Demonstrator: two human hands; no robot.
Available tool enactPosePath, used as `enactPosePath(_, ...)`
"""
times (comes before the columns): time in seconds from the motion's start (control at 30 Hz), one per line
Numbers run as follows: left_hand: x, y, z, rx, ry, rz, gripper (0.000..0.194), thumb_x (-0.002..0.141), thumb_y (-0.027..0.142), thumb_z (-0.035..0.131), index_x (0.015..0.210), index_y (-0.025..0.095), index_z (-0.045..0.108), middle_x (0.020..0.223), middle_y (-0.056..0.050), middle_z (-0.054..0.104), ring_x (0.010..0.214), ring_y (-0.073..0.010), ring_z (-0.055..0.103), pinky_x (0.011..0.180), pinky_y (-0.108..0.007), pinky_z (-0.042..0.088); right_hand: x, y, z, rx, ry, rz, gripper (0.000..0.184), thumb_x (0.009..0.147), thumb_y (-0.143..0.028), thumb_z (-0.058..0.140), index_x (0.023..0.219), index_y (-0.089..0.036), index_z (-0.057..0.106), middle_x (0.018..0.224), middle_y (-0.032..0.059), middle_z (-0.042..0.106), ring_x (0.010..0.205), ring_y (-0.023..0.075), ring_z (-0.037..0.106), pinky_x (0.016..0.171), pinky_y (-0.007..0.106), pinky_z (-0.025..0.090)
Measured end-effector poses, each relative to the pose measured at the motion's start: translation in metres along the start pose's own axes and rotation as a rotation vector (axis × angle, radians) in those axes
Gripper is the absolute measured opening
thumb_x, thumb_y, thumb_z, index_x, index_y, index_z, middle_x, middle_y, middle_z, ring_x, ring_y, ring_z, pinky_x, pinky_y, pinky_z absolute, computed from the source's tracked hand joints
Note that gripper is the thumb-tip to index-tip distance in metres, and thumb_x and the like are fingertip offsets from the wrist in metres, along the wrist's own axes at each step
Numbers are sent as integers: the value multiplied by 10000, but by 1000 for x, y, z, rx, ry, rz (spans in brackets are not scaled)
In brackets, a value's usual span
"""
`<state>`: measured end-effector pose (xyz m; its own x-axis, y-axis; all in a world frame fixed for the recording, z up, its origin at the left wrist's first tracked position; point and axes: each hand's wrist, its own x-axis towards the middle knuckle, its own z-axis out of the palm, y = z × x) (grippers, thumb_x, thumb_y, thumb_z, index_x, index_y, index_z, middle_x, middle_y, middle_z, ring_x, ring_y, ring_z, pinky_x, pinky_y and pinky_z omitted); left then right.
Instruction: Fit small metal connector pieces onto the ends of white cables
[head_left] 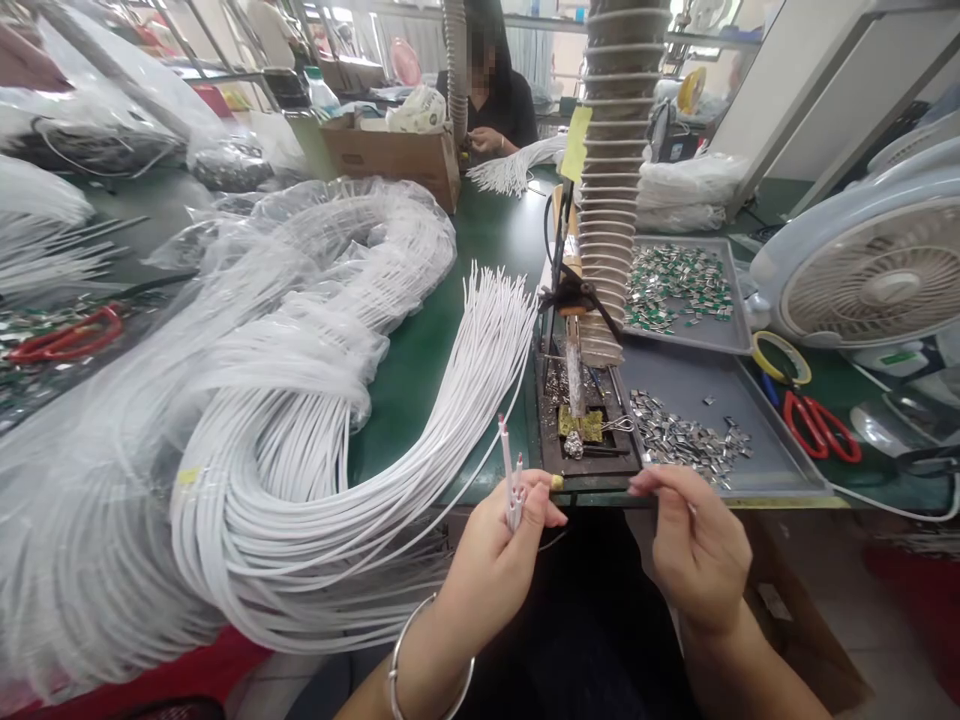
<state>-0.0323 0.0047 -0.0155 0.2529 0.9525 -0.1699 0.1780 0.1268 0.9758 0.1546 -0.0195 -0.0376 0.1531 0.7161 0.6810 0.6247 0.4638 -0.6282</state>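
Note:
My left hand (491, 550) is closed around a few white cables (513, 485), their stripped ends with reddish wire tips standing up above the thumb. A small yellow cover sits on one of its fingertips. To the right, my right hand (697, 550) is pinched at the table edge, thumb against forefinger; whatever is between them is too small to make out. A soldering iron (574, 370) hangs tip-down in its stand between and beyond the hands, above a yellowish sponge (581, 424). Left of it, a thick bundle of white cables (465, 390) curves over the green table.
Small metal connector shells (686, 435) lie in a grey tray (784, 465); another tray (739, 300) holds small green boards. A ribbed hose (619, 180) hangs over the iron. Red-handled scissors (821, 425), yellow tape (781, 358) and a fan (889, 270) stand right. Another person sits opposite.

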Motion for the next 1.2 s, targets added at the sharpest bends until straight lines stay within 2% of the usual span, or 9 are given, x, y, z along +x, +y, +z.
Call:
enactPosePath(0.13,4,0,0,-144,-105,-56,503,843,623,448,718,156,587,534,5,510,492,-115,449,517,-256,369,24,14,-14,-297,-8,72,180,909,-201,447,956,-219,620,853,40,672,758,160,634,724,303,517)
enactPosePath(0.2,7,-3,1,-230,-141,-75,514,817,639,483,623,164,514,498,50,383,456,-76,335,457,-228,267,40,25,-20,-417,-67,108,167,891,-243,455,908,-216,618,858,52,673,796,181,632,739,313,500)
enactPosePath(0.27,11,-7,3,-361,-158,-104,485,790,625,545,641,168,484,518,77,309,451,-57,244,437,-222,178,54,36,-23,-479,-158,193,143,839,-251,479,849,-211,615,802,51,665,729,185,616,689,312,483)
enactPosePath(0.4,14,-14,5,-620,-156,-102,380,733,485,712,740,159,516,583,73,348,485,-44,257,465,-215,185,68,56,-22,-617,-365,355,142,759,-234,482,794,-200,616,783,70,665,735,210,613,660,322,458)
enactPosePath(0.5,14,-17,5,-729,-154,-84,335,704,395,769,826,148,578,685,35,451,527,-46,338,506,-225,242,68,64,-20,-639,-438,374,187,780,-254,444,815,-200,620,808,82,671,762,220,617,674,331,457)
enactPosePath(0.73,16,-17,11,-822,-53,-48,293,699,331,784,848,134,626,705,10,516,570,-75,417,551,-260,305,61,67,-22,-624,-444,288,203,797,-263,418,838,-201,607,864,89,676,754,220,620,669,336,462)
enactPosePath(0.93,15,-10,14,-823,-15,-96,349,675,342,796,862,132,589,626,52,478,474,-40,380,489,-230,256,61,64,-24,-573,-305,146,200,800,-261,415,847,-205,601,818,83,658,763,219,615,689,330,460)
enactPosePath(1.1,15,-8,15,-807,30,-121,357,661,325,800,855,126,577,627,53,481,466,-35,377,468,-219,244,63,59,-27,-541,-240,168,178,785,-267,429,836,-211,590,787,66,656,739,209,606,682,320,451)
enactPosePath(1.2,14,-8,15,-806,28,-123,351,668,326,796,842,120,572,617,54,476,470,-34,374,464,-213,229,64,58,-29,-540,-310,216,174,775,-282,447,824,-210,598,802,64,661,725,204,599,670,317,445)
